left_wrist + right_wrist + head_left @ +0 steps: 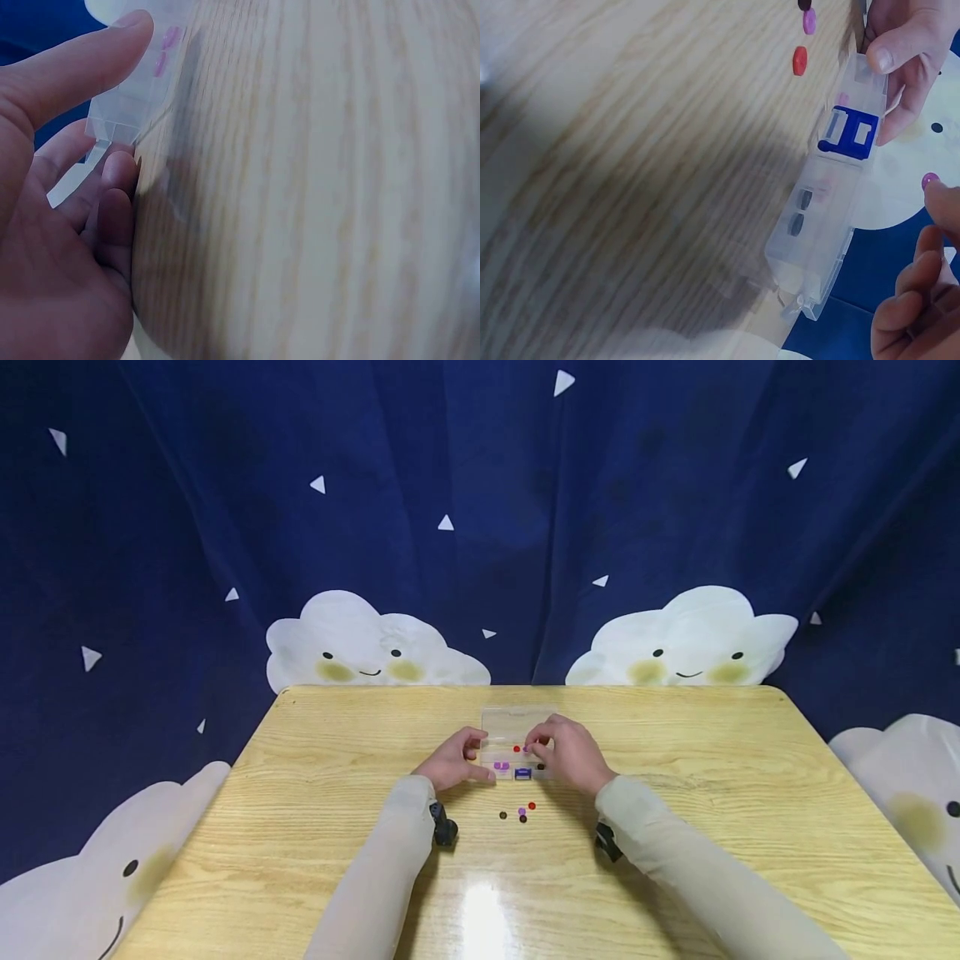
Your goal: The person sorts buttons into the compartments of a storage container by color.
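Clear plastic box [517, 747] with small compartments lies open near the middle of the wooden table [300, 827], and I see purple, red and dark beads inside. My left hand [452, 761] pinches its left end between thumb and fingers. My right hand [572, 752] pinches a purple bead [930, 180] over the box. A few loose beads [522, 812] lie just in front.

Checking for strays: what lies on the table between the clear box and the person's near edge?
In the head view, loose beads, red, purple and dark, lie on the table just before the clear box; beyond them, bare wood.
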{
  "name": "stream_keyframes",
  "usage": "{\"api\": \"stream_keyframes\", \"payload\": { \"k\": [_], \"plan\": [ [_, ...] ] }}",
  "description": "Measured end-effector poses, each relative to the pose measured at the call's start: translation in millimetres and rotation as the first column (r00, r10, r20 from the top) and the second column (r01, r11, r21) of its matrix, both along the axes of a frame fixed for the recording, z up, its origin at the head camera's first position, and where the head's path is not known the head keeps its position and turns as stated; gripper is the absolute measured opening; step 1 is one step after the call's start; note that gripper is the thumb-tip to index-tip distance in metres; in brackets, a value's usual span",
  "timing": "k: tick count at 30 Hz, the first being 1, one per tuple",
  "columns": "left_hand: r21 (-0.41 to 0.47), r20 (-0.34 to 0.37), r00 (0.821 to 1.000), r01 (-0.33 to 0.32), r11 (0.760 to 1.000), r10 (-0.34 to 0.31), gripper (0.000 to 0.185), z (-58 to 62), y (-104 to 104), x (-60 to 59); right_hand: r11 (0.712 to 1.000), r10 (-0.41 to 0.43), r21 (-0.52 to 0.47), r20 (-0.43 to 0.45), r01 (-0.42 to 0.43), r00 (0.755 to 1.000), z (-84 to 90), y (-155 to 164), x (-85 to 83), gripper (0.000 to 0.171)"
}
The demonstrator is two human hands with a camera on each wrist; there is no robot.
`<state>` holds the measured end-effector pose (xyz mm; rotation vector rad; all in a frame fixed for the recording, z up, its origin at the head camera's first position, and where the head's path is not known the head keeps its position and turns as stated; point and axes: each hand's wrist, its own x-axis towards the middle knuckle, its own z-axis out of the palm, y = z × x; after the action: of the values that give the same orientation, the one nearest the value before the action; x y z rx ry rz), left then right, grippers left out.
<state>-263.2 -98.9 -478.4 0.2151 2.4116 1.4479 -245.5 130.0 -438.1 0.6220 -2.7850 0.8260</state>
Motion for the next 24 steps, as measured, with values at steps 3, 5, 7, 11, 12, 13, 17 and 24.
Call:
{"api": "stream_keyframes", "payload": {
  "k": [3,5,7,11,12,13,17,24],
  "plan": [
    [-0.004,-0.005,1.000,0.000,1.000,0.000,0.074,-0.1,1.5,-0.4,1.000,-0.003,0.003,-0.005,0.003,1.000,1.6,-0.1,-1.5,0.005],
    [-0.005,-0.002,1.000,-0.001,1.000,0.001,0.073,0.1,2.0,-0.4,1.000,-0.013,0.012,0.006,0.013,1.000,2.9,-1.1,-3.1,0.005],
    [-0.010,-0.001,1.000,-0.002,1.000,0.002,0.073,0.3,1.9,-0.5,1.000,-0.027,0.015,0.029,0.027,0.999,4.4,-3.1,-5.3,0.006],
    [-0.018,-0.002,1.000,0.001,1.000,-0.001,0.073,0.7,0.4,-1.1,0.998,-0.055,0.015,0.073,0.054,0.996,5.7,-9.0,-11.3,0.006],
    [-0.020,-0.002,1.000,0.002,1.000,-0.002,0.073,0.8,0.0,-1.3,0.998,-0.058,0.015,0.081,0.057,0.995,5.9,-10.6,-12.7,0.006],
    [-0.019,-0.001,1.000,0.003,1.000,-0.004,0.073,0.6,0.0,-1.5,0.998,-0.063,0.019,0.085,0.061,0.994,5.8,-12.0,-14.1,0.006],
    [-0.021,-0.003,1.000,0.007,1.000,-0.007,0.073,0.3,0.0,-2.0,0.997,-0.078,0.036,0.109,0.075,0.991,5.3,-16.4,-17.7,0.007],
    [-0.022,0.002,1.000,0.008,1.000,-0.008,0.073,-0.1,0.1,-1.9,0.998,-0.053,0.045,0.104,0.049,0.993,5.0,-19.5,-18.2,0.007]
  ]
}}
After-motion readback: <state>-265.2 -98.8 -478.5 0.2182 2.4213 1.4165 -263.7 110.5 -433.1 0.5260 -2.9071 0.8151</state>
